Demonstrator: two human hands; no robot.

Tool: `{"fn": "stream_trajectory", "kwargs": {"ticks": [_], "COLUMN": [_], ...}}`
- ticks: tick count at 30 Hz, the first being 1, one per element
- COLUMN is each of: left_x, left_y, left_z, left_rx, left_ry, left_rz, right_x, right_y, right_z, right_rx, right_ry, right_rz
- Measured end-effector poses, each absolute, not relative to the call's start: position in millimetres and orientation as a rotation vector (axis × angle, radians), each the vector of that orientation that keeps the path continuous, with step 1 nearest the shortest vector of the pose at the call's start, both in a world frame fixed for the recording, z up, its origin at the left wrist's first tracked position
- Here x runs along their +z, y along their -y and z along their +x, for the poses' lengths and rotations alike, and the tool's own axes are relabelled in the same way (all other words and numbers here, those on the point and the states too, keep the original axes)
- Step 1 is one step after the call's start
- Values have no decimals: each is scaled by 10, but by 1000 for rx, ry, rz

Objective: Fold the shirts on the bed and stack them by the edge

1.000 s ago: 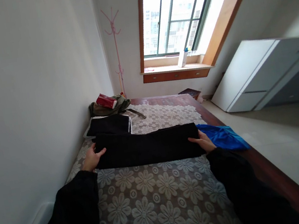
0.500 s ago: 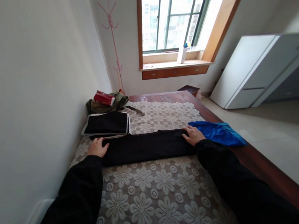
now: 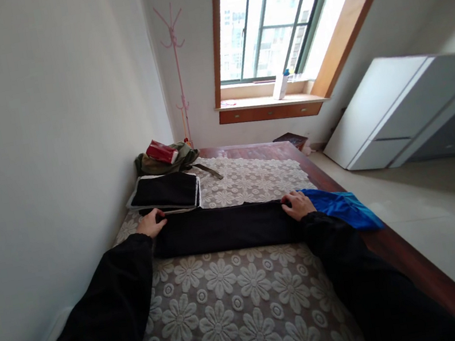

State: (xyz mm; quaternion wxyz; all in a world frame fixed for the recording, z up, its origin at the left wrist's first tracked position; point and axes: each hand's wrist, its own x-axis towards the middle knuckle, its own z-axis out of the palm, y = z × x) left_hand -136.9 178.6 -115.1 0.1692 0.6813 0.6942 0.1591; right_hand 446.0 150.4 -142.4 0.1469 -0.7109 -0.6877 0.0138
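Observation:
A folded black cloth (image 3: 226, 229) lies in a long flat strip across the table; I cannot tell which garment it is. At its far left corner my left hand (image 3: 152, 224) is closed, thumb and fingers pinching the edge. My right hand (image 3: 298, 205) pinches the far right corner in the same way. Just beyond my left hand sits a flat black folded piece with white edges (image 3: 165, 192). A crumpled blue cloth (image 3: 341, 208) lies beside my right hand, partly hidden by it and the sleeve.
A floral lace tablecloth (image 3: 233, 309) covers the dark red wooden table (image 3: 403, 257). A green bag (image 3: 150, 165) with a red pack (image 3: 162, 151) on it rests by the left wall. Beyond stand a pink coat rack (image 3: 178, 68) and a white fridge (image 3: 378, 110).
My fingers have gone from lying on the cloth's ends to pinching its far corners. The whole view has shifted slightly, and the cloth still lies on the table.

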Motion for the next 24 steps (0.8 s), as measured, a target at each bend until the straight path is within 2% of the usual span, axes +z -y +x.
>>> {"fn": "stream_trajectory", "kwargs": {"ticks": [11, 14, 16, 20, 22, 24], "left_x": [-811, -590, -440, -251, -250, -319], "left_y": [-1362, -914, -548, 24, 80, -55], "left_z": [-1373, -1454, -1548, -1829, -1942, -1965], "left_rx": [863, 965, 991, 731, 594, 563], "left_ry": [-1865, -1773, -1689, -1550, -1506, -1543], "left_rz": [1825, 1810, 1730, 1579, 1525, 1515], "right_x": [-1058, -856, -711, -478, -430, -449], "right_y": [-1027, -645, -323, 188, 221, 59], "right_z": [4500, 4664, 4802, 4991, 5000, 4950], "right_rx": [42, 355, 609, 1015, 1176, 1198], "right_ry": [1849, 1807, 1785, 1743, 1745, 1774], "right_rz": [-1708, -1487, -1486, -1559, -1568, -1584]}}
